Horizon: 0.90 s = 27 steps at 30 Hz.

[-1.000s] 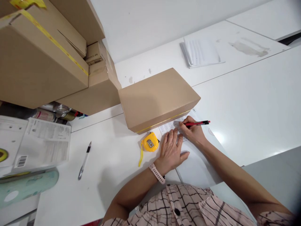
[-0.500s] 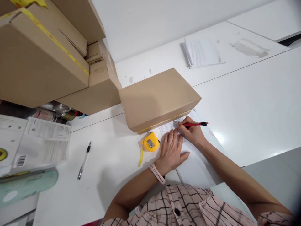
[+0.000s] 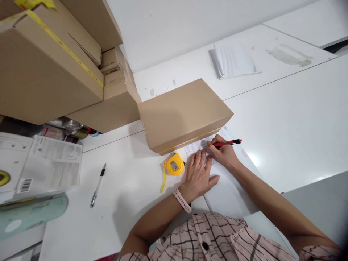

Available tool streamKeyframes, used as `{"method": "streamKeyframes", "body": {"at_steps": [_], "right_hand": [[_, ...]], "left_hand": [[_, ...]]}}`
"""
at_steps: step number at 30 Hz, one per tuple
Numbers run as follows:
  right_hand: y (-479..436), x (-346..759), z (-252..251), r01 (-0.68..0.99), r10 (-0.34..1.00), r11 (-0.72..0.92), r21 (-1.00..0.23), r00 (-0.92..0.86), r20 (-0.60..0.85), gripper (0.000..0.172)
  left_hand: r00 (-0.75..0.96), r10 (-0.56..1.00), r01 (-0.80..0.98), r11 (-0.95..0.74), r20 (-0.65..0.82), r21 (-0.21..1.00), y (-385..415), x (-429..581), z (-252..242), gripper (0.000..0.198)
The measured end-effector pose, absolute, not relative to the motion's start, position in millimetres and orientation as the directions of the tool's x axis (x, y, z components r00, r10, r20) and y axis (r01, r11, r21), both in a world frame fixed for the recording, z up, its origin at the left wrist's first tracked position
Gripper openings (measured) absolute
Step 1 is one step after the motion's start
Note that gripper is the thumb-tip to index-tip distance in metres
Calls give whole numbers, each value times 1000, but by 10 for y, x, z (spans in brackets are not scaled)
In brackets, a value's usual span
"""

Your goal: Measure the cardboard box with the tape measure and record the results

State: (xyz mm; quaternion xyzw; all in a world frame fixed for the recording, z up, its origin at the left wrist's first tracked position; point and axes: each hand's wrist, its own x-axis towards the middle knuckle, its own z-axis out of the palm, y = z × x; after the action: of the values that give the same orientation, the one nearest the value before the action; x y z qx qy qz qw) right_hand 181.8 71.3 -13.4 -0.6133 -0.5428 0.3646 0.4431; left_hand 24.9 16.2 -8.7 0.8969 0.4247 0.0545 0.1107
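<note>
My right hand (image 3: 223,152) is closed around a red and black pen (image 3: 227,143), its tip end down at a printed sheet (image 3: 193,148). Flat on the lower edge of that sheet lies my left hand (image 3: 199,174), fingers stretched and thumb apart, holding nothing. A pink watch strap circles the left wrist. Just beyond the sheet sits a closed cardboard box (image 3: 185,112) with yellow tape along its near side; it hides part of the paper. Left of my left hand is a yellow tape measure (image 3: 174,165) with a yellow strap.
Cardboard boxes (image 3: 59,69) are stacked at the upper left. A pen (image 3: 98,185) lies on the white table (image 3: 130,221). Flat packages (image 3: 51,166) are at the left edge. A stack of white papers (image 3: 233,61) lies at the back.
The upper end of the red and black pen has tilted slightly upward and to the right in my right hand. My left hand stays in place.
</note>
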Motion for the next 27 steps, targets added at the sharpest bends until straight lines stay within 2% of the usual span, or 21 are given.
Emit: {"method": "streamKeyframes", "body": {"at_steps": [6, 11, 20, 27], "right_hand": [[724, 1814, -149, 343, 983, 24, -939, 162, 84, 35], [730, 1812, -142, 337, 986, 6, -942, 153, 61, 34], [721, 1821, -160, 311, 974, -31, -950, 221, 41, 30], [718, 1825, -143, 334, 981, -14, -943, 189, 53, 29]], "left_hand": [[638, 770, 752, -626, 12, 205, 170, 248, -95, 74], [637, 770, 756, -633, 34, 168, 158, 244, -114, 74], [640, 768, 750, -632, 29, 193, 174, 245, -96, 74], [638, 770, 753, -628, 18, 196, 172, 249, -102, 74]]}}
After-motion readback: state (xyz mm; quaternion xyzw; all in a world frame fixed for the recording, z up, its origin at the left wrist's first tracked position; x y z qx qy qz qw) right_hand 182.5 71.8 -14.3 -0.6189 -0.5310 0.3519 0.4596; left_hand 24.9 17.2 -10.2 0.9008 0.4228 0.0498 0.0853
